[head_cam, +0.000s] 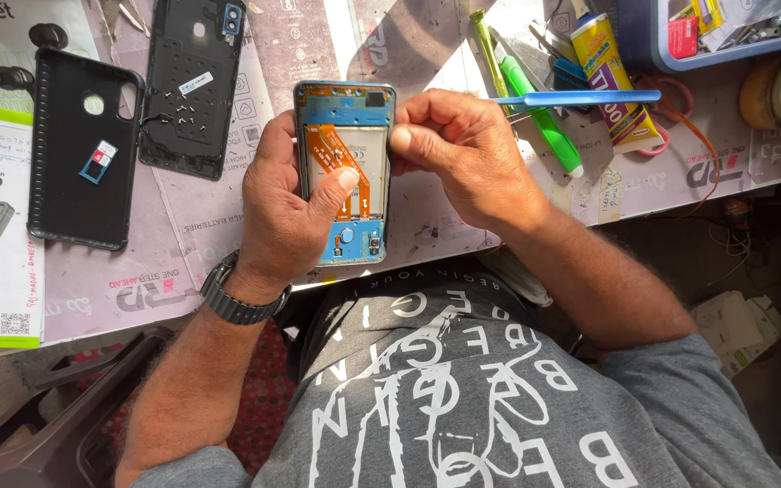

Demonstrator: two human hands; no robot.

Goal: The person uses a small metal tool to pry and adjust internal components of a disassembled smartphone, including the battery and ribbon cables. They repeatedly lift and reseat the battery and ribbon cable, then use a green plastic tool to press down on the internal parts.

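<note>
I'm looking straight down at an opened smartphone [345,172], back cover off, blue inner frame and an orange flex cable over the battery all showing. It's held just above the near edge of the table [427,226], roughly at the middle of that edge. My left hand [286,203] wraps the phone's left side from below, fingers curled behind it, the thumb laid across the flex cable and pressing on it. My right hand [463,154] grips the phone's right edge near the top, fingers bunched together against the frame, and it pinches a blue plastic pry tool [580,97] that sticks out to the right. A black wristwatch [232,298] sits on the left wrist. Out from there: the phone's removed black back panel [192,81] lies toward the far left of the table, a black protective case [79,149] just beside it, further left. On the right, a green-handled tool [544,122] and a yellow glue tube [612,81] lie near the pry tool, with a blue tray [725,56] at the far right corner.
</note>
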